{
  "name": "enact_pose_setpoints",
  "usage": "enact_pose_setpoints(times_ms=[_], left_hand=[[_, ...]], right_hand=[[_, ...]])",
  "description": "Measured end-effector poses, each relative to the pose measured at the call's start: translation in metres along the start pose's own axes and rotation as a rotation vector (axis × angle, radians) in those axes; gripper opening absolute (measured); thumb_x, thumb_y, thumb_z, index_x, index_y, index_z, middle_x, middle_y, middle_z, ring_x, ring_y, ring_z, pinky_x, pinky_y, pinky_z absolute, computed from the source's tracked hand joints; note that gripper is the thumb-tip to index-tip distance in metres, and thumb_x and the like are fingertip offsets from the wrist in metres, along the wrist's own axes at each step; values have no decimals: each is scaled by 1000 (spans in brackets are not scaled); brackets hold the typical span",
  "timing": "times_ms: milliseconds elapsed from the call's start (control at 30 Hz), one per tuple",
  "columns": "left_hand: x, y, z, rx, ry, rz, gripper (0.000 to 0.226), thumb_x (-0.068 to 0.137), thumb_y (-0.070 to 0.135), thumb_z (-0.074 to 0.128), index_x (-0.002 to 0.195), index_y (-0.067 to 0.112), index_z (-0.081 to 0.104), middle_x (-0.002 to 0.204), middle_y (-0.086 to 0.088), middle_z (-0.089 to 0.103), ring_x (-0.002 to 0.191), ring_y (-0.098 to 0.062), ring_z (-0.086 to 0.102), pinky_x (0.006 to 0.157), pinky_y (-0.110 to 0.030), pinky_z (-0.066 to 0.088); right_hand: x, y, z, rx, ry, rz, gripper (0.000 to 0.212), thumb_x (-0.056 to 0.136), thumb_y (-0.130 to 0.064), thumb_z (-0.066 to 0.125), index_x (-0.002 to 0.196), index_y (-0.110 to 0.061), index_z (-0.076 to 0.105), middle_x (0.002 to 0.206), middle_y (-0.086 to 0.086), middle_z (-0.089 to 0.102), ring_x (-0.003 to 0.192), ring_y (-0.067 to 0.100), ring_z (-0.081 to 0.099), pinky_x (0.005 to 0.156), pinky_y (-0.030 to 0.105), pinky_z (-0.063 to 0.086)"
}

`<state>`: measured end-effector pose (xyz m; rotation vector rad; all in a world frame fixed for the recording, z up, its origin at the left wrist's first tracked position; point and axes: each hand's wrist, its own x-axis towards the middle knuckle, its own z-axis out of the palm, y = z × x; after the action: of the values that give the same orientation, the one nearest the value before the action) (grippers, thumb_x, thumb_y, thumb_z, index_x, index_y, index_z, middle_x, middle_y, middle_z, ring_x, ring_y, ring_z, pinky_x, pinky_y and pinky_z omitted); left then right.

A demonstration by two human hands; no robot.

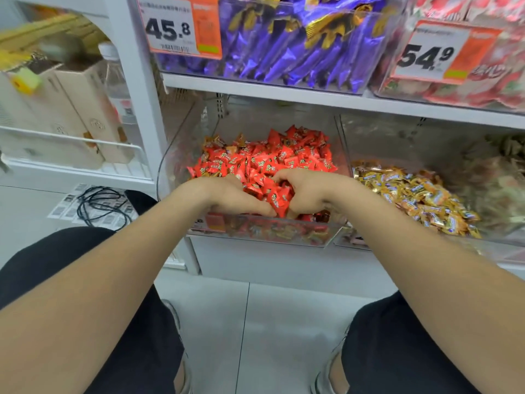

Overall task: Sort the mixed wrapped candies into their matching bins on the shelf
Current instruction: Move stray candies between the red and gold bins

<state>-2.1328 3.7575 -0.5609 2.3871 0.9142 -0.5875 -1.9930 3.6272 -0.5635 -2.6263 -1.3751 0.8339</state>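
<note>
Head view: left grip [235, 194] and right grip [301, 191] were buried in red candies [264, 163] inside the clear bin [170, 163]; whether either held any, I couldn't tell. Gold strays [216, 142] at the back suggested sorting was unfinished.

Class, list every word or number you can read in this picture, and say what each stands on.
"45.8": left price tag, on the purple-candy bin.
"54.9": right price tag, on the top-right bin.
Too blurred to read: both tags' small print, the wrappers of the red candies and gold candies, the floor labels.
</note>
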Motion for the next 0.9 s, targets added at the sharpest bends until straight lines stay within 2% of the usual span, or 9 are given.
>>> enact_pose_setpoints(times_ms=[67, 133, 267, 367, 467, 533, 667, 800, 900], left_hand=[[4, -1, 2, -4, 60, -15, 141, 50, 89, 76, 157, 12, 27, 156, -12, 43, 139, -34, 47, 111, -43, 44], [11, -4, 6, -2, 184, -18, 148, 41, 91, 73, 159, 19, 19, 162, -22, 24, 144, -45, 37, 114, -53, 41], [18, -10, 8, 123, 521, 15, 95, 79, 67, 78, 143, 11, 35, 145, -23, 31, 129, -52, 43, 98, -57, 48], [15, -12, 7, 285, 638, 53, 73, 88, 48, 77, 140, 13, 40, 141, -19, 39, 127, -47, 42, 96, -58, 46], [10, -8, 7, 287, 661, 412, 68, 79, 3, 65, 137, 32, 45, 145, -3, 34, 132, -36, 32, 103, -56, 37], [6, 0, 9, 195, 505, 689, 73, 71, -6, 51, 125, 43, 54, 139, 10, 38, 131, -26, 31, 106, -51, 34], [24, 3, 21, 197, 260, 707, 33, 97, 21, 53, 114, 45, 67, 130, 15, 47, 125, -18, 37, 105, -46, 33], [39, -14, 9, 384, 367, 496, 18, 96, 49, 64, 112, 42, 64, 130, 9, 47, 127, -23, 40, 100, -46, 38], [37, -22, 0, 399, 407, 369, 23, 91, 51, 71, 109, 38, 61, 126, 5, 47, 126, -28, 42, 102, -50, 38]], right_hand=[[3, -1, 4, 117, 136, -23, 80, 82, -10, 83, 151, -27, 47, 132, -3, 60, 105, 19, 61, 82, 30, 52], [5, -2, 3, 193, 309, -90, 79, 79, -17, 87, 148, -30, 51, 134, -5, 59, 115, 17, 59, 91, 26, 48], [2, 0, -11, 222, 463, -229, 77, 81, -36, 89, 148, -39, 51, 147, -8, 58, 136, 22, 52, 112, 39, 44], [-9, 4, -23, 169, 440, -282, 55, 84, -29, 86, 135, -37, 66, 122, -11, 68, 113, 11, 64, 105, 32, 50], [-24, 11, -30, -42, 497, -225, 21, 81, -16, 83, 97, -30, 81, 81, -20, 67, 79, 3, 60, 92, 32, 55], [-28, 19, -28, -123, 343, -141, 18, 75, -23, 89, 89, -29, 79, 78, -12, 68, 72, 3, 61, 83, 36, 59], [-23, 28, -10, -379, 127, -45, 49, 69, -38, 97, 109, -23, 72, 102, 1, 68, 89, 21, 65, 83, 42, 60], [-3, 24, -1, -378, 208, -95, 89, 57, -29, 103, 135, -24, 60, 120, 5, 66, 112, 30, 63, 89, 43, 57], [2, 24, -11, -271, 367, -188, 90, 63, -27, 101, 142, -30, 57, 120, 4, 68, 115, 29, 63, 92, 42, 55]])
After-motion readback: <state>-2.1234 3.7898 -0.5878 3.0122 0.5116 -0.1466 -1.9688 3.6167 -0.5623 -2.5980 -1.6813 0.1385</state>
